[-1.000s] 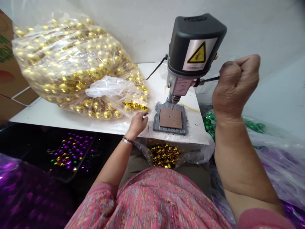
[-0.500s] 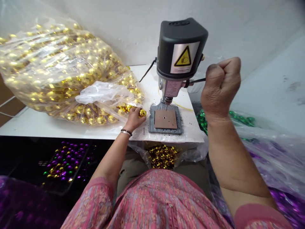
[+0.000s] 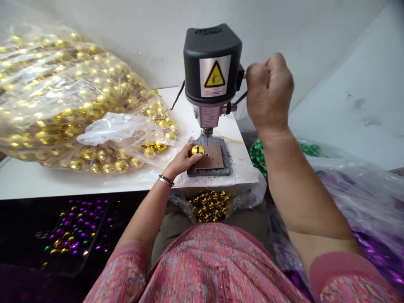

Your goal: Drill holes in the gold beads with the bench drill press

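Between the thumb and fingers of my left hand is a shiny faceted gold ball. It is over the left part of the brown square plate, beside the plate's small hole. That plate lies on the grey base of a small drill press. The drill bit points down just right of and above the ball. Raised at the right of the machine, my right hand is wrapped round the drill press lever.
A big clear bag of gold balls covers the table's left. Gold pieces lie in plastic at my lap. A dark crate below holds purple, green and gold balls. Green balls and a purple-filled bag are at right.
My left hand has carried the gold ball right, from beside the bag onto the brown plate under the drill. My right hand stays on the lever. The camera view has shifted slightly.
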`<state>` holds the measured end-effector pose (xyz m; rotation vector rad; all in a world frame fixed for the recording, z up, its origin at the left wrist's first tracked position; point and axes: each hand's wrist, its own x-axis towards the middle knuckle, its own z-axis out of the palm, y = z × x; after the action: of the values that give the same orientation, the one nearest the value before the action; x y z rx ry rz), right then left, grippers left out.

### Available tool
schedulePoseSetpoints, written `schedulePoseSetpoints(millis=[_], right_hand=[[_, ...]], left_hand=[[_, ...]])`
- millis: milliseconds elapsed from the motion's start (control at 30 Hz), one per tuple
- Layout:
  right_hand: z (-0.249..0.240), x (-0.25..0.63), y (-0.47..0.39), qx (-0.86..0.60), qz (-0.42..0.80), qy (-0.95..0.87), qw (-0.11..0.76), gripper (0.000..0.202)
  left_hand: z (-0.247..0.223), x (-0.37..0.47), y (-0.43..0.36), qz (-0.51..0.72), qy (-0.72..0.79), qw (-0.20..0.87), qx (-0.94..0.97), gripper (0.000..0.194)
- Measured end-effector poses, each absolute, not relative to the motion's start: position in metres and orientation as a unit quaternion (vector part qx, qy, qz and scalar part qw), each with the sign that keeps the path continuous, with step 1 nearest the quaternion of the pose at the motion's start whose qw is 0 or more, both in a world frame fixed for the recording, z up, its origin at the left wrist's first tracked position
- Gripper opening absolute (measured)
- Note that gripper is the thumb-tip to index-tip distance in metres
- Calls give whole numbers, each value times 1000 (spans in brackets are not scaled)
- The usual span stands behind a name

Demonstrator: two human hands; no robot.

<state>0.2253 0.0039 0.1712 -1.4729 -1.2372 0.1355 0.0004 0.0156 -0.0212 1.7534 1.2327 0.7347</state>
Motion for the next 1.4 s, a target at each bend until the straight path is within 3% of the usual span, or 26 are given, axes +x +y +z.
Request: schedulePoseSetpoints(millis=[300,867,1167,1400], right_hand=[[198,227,41,-684,76,-522,504,38],[195,228,42,-663,83,-533,519,35],[191,228,15,-651,77,-548,519,38],[132,240,-26,-541,5,-635,551,21]], left_hand=[[-3,17,15,234,548,360,718,59],[1,49,21,182,535,246,787,63],[-7,50,24,209,552,364,721,76],[-12,49,26,233,541,380,713,76]])
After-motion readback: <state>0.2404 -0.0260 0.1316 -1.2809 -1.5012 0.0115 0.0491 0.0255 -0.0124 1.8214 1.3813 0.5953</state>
